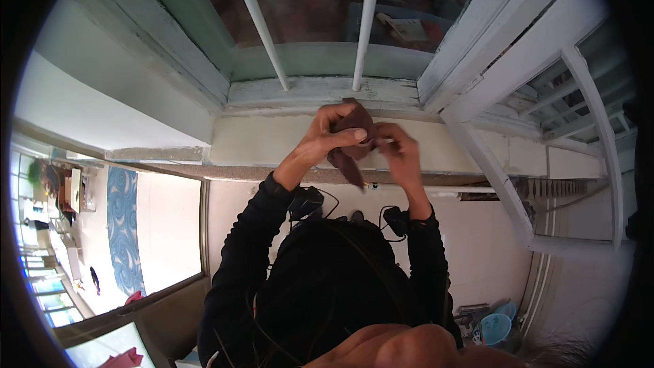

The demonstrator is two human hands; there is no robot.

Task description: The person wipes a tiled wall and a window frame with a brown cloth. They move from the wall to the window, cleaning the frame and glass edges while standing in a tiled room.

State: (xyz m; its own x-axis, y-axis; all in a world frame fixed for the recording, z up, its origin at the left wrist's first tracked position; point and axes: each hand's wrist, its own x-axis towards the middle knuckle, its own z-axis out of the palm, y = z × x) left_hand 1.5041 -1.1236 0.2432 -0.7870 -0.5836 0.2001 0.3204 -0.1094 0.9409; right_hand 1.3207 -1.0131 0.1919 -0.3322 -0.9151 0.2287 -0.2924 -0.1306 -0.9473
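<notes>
A crumpled maroon cloth (353, 156) is bunched in front of me, above the tiled window sill (260, 138). My left hand (332, 130) grips it from the left, with the thumb laid over its front. At its right edge is my right hand (398, 151), blurred, with fingers bent near the fabric; whether they pinch it is unclear. One end of the cloth hangs down below my left hand. Behind the hands lies the white wooden window frame (322, 93), its paint worn.
White upright bars (364, 25) stand across the window. An opened casement sash with glass (587, 107) juts out at the right. Blue basins (495, 328) sit on the floor at lower right. At left, a framed opening (205, 225) shows a room beyond.
</notes>
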